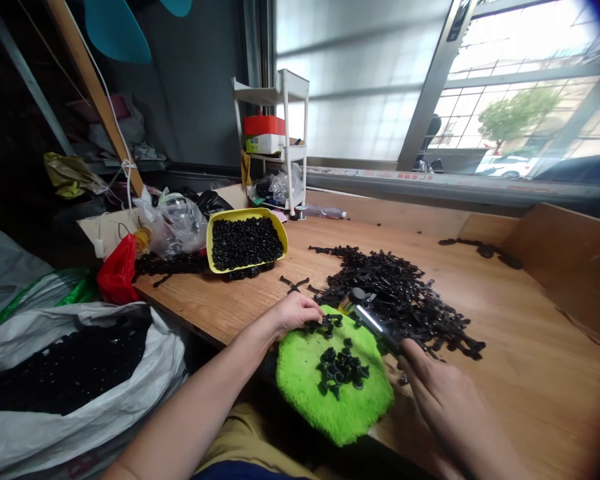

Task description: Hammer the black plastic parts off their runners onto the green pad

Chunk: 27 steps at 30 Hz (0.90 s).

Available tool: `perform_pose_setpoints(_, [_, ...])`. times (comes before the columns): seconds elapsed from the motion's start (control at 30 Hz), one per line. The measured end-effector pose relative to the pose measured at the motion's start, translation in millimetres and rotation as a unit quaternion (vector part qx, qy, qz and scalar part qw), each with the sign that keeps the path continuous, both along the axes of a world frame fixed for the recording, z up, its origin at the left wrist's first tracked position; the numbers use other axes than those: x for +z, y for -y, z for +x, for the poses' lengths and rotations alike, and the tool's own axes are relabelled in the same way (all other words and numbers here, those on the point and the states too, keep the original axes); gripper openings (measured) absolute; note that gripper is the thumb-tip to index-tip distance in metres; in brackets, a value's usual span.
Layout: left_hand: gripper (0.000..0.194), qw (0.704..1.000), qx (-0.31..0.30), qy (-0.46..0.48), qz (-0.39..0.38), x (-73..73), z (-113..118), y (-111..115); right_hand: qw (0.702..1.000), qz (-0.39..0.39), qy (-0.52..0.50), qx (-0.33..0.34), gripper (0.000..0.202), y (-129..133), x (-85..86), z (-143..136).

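Note:
My left hand [299, 312] is closed, pinching a black strip with small knobs [333, 321] over the far edge of a fuzzy green pad [305, 387]. My right hand [437, 383] is wrapped round the black handle of a small hammer [370, 319]. Its shaft is shiny, and its dark, partly yellow head is just beyond the strip; I cannot tell whether they touch. A cluster of loose black knob-like pieces [343, 367] lies on the middle of the pad. Just beyond the hammer spreads a large heap of similar black strips [390, 287].
On the wooden table [520, 320] stands a yellow tub [209, 250] filled with small black pieces. To the left is a white sack [170, 347] with black pieces inside. A white shelf rack [306, 120] stands at the back, near clear plastic bags [173, 223] and a red bag [120, 270].

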<state>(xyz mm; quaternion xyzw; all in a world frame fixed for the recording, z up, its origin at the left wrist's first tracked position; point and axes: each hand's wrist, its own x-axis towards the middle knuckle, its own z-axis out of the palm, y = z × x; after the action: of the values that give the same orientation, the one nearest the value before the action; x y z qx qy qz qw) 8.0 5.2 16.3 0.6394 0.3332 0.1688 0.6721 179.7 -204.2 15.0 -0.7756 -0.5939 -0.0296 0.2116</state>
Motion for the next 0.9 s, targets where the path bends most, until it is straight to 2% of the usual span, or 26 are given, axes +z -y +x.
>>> perform_pose_setpoints(0.13, [0.016, 0.999, 0.014, 0.049, -0.009, -3.6, -4.5, 0.5, 0.999, 0.027, -0.042, -0.009, 0.036, 29.9, -11.0, 9.8])
perform_pose_setpoints(0.23, [0.022, 0.997, 0.018, 0.07, -0.005, -5.0, -9.2, 3.4, 1.0, 0.013, 0.002, -0.023, 0.04, 51.2, -16.9, 18.0])
perform_pose_setpoints(0.33, [0.028, 0.997, 0.022, 0.077, 0.002, -5.2, -12.2, 5.9, 0.998, -0.04, 0.05, -0.009, 0.043, 59.3, -17.1, 21.5])
perform_pose_setpoints(0.43, [0.03, 0.996, 0.031, 0.081, -0.011, -4.7, -13.7, 6.1, 0.994, -0.108, 0.007, 0.023, 0.04, 51.0, -12.8, 15.7])
perform_pose_setpoints(0.53, [0.03, 0.995, 0.044, 0.083, -0.031, -3.2, -16.0, 5.4, 0.991, -0.126, -0.019, 0.035, 0.037, 31.9, -7.5, 2.8])
perform_pose_setpoints(0.73, [0.026, 0.994, 0.062, 0.078, -0.053, 1.6, -19.6, 6.6, 0.995, -0.086, 0.039, 0.038, 0.02, -3.3, -3.5, -14.5])
perform_pose_setpoints(0.9, [0.019, 0.995, 0.064, 0.061, -0.05, 1.9, -12.3, 6.8, 0.995, -0.062, 0.01, 0.071, 0.025, -0.8, -9.4, -7.9])
